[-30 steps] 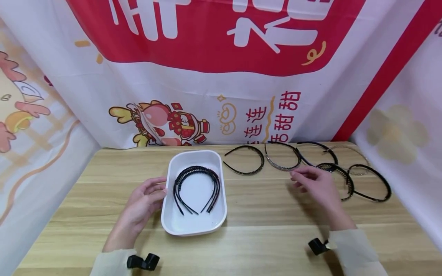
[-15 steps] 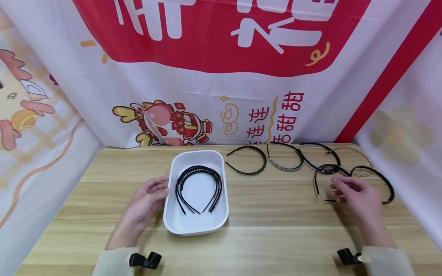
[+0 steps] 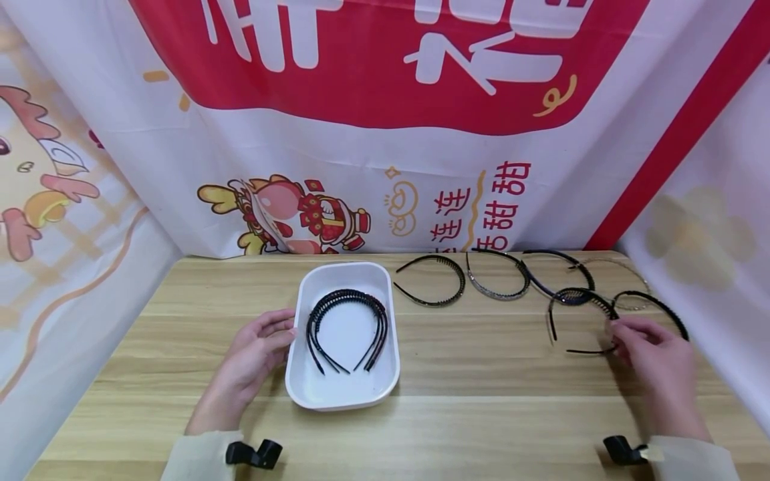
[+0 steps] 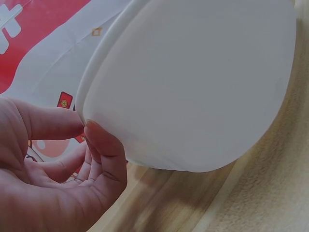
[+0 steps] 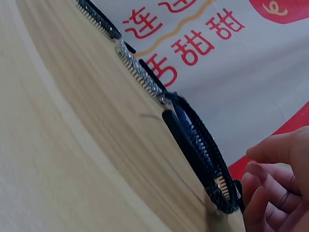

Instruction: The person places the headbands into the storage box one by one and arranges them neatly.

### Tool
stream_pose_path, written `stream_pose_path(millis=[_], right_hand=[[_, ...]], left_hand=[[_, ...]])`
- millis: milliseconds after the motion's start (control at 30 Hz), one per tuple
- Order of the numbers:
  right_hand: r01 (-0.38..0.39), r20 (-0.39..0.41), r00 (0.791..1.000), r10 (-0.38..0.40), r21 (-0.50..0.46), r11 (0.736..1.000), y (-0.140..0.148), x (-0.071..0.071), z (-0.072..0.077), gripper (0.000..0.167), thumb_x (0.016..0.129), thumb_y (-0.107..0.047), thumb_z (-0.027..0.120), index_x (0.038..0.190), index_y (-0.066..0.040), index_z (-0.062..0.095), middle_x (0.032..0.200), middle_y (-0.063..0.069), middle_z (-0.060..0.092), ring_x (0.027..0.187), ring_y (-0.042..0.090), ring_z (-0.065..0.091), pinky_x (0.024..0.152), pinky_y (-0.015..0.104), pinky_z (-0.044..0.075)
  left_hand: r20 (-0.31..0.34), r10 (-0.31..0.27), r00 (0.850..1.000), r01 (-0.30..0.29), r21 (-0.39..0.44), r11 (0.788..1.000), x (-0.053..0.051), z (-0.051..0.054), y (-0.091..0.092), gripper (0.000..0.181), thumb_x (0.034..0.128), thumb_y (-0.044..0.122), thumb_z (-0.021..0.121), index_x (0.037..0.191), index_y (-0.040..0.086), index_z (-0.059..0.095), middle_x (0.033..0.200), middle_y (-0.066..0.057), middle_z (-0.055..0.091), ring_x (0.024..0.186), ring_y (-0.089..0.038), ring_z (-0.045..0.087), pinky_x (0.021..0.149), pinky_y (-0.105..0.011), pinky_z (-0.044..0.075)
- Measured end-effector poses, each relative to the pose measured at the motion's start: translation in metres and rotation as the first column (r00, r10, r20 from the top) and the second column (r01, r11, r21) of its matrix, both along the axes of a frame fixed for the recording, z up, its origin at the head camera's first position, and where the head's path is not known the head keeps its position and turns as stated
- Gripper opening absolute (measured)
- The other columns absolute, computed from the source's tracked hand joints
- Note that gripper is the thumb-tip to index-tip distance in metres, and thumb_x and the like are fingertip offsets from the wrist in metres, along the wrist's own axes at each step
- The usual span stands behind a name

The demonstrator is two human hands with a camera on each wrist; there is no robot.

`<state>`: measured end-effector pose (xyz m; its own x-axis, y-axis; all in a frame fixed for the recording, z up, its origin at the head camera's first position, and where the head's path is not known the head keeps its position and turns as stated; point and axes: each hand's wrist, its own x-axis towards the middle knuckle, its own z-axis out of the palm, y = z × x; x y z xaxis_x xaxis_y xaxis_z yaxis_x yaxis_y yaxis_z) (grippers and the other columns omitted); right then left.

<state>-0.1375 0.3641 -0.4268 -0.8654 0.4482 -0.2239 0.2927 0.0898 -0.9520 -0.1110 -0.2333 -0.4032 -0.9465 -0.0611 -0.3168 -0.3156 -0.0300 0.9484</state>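
Note:
A white plastic tray (image 3: 350,389) holds several black headbands (image 3: 345,294) laid together. My left hand (image 3: 255,351) pinches its left rim between thumb and fingers; in the left wrist view the tray's outer side (image 4: 193,87) fills much of the picture. My right hand (image 3: 658,367) is at the right side of a black toothed headband (image 3: 609,309) on the table. In the right wrist view, my right thumb and fingers (image 5: 275,179) are bent, with a gap between thumb and forefinger, and a dark headband (image 5: 183,145) lies just beside the fingertips.
Along the table's back lie a black headband (image 3: 445,302), a silver-fronted one (image 3: 493,294), a dark blue one (image 3: 535,282) and a thin beaded one (image 3: 628,267). Another black headband (image 3: 668,310) is partly behind my right hand. Printed cloth (image 3: 385,123) walls the back and sides.
My right hand has moved right and slightly toward me, from near the silver-fronted headband to the right side of the black toothed one. My left hand stays on the tray.

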Motion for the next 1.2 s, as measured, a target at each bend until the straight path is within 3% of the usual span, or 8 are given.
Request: stream_pose_path(millis=[167, 267, 667, 933, 1200], right_hand=[[-0.036, 0.121, 0.993, 0.013, 0.188, 0.982, 0.007, -0.001, -0.004, 0.007, 0.098, -0.033, 0.080, 0.095, -0.038, 0.076, 0.072, -0.019, 0.072, 0.064, 0.007, 0.065, 0.058, 0.024, 0.055], [-0.060, 0.153, 0.988, 0.022, 0.252, 0.966, 0.008, -0.001, -0.007, 0.009, 0.097, -0.037, 0.080, 0.097, -0.037, 0.071, 0.071, -0.021, 0.071, 0.064, 0.007, 0.065, 0.059, 0.025, 0.056], [-0.086, 0.151, 0.988, 0.035, 0.343, 0.935, 0.003, -0.001, -0.009, 0.020, 0.095, -0.032, 0.082, 0.106, -0.018, 0.072, 0.069, -0.025, 0.069, 0.061, 0.007, 0.068, 0.057, 0.026, 0.059], [-0.104, 0.170, 0.985, 0.023, 0.481, 0.871, 0.002, -0.001, -0.014, 0.038, 0.095, -0.035, 0.081, 0.118, -0.006, 0.073, 0.066, -0.020, 0.069, 0.056, 0.009, 0.069, 0.055, 0.025, 0.055], [-0.141, 0.187, 0.982, 0.037, 0.582, 0.801, 0.002, -0.002, -0.013, 0.048, 0.095, -0.041, 0.078, 0.126, -0.005, 0.073, 0.068, -0.012, 0.072, 0.057, 0.009, 0.068, 0.058, 0.023, 0.046]], left_hand=[[0.006, 0.004, 1.000, -0.004, -0.003, 1.000, 0.000, 0.000, -0.001, 0.058, 0.1043, 0.004, 0.063, 0.157, -0.001, 0.041, 0.125, 0.004, 0.065, 0.109, -0.009, 0.066, 0.093, -0.026, 0.060], [0.003, 0.002, 1.000, -0.002, 0.000, 1.000, 0.000, 0.000, -0.001, 0.057, 0.1043, 0.004, 0.063, 0.156, -0.002, 0.041, 0.124, 0.004, 0.065, 0.109, -0.009, 0.066, 0.093, -0.026, 0.060], [-0.003, -0.001, 1.000, 0.001, 0.009, 1.000, 0.000, -0.001, -0.002, 0.056, 0.1041, 0.005, 0.064, 0.155, -0.001, 0.042, 0.121, 0.006, 0.066, 0.108, -0.009, 0.067, 0.093, -0.025, 0.060], [0.022, -0.001, 1.000, 0.001, -0.005, 1.000, 0.000, -0.003, -0.003, 0.058, 0.1047, 0.008, 0.066, 0.157, 0.002, 0.041, 0.127, 0.003, 0.065, 0.111, -0.010, 0.066, 0.095, -0.026, 0.059], [0.030, -0.001, 1.000, 0.002, -0.010, 1.000, -0.002, -0.003, -0.002, 0.058, 0.1049, 0.009, 0.066, 0.157, 0.003, 0.041, 0.128, 0.003, 0.065, 0.111, -0.010, 0.066, 0.095, -0.027, 0.059]])
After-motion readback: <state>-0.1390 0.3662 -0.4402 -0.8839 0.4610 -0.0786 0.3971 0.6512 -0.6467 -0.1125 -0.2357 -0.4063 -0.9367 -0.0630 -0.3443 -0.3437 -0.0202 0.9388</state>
